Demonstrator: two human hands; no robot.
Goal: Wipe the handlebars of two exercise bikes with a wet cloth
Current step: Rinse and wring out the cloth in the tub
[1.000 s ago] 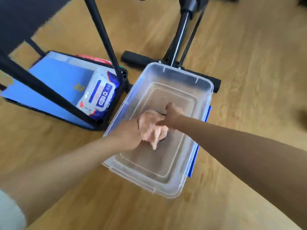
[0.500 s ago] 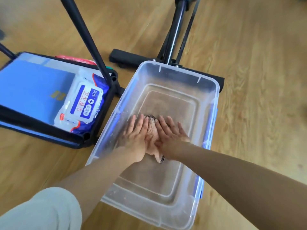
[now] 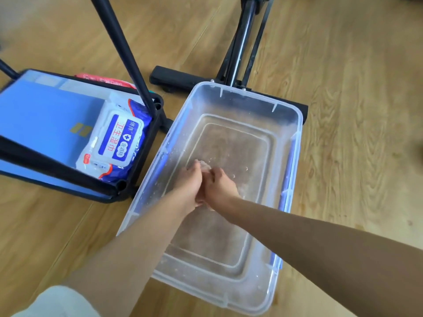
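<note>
left hand (image 3: pixel 188 181) and right hand (image 3: pixel 220 187) together at frame center, both clenched round wet cloth (image 3: pixel 204 165), low inside clear plastic bin (image 3: pixel 249 97), wipes pack (image 3: pixel 114 138) left of bin, black bike base (image 3: pixel 180 80) at top

The storage bin (image 3: pixel 249 92) is clear plastic with blue latches (image 3: pixel 289 161). The floor (image 3: pixel 354 110) shows light brown wood grain. The wipes pack (image 3: pixel 116 143) is white, blue and red. The case (image 3: pixel 45 110) is blue, edged black. The bike frame (image 3: pixel 238 49) is black, and the cloth (image 3: pixel 203 164) pale pink.

Two hands (image 3: pixel 190 184) (image 3: pixel 220 188), one cloth (image 3: pixel 204 165), one tub (image 3: pixel 251 95), one wipes pack (image 3: pixel 116 143).
</note>
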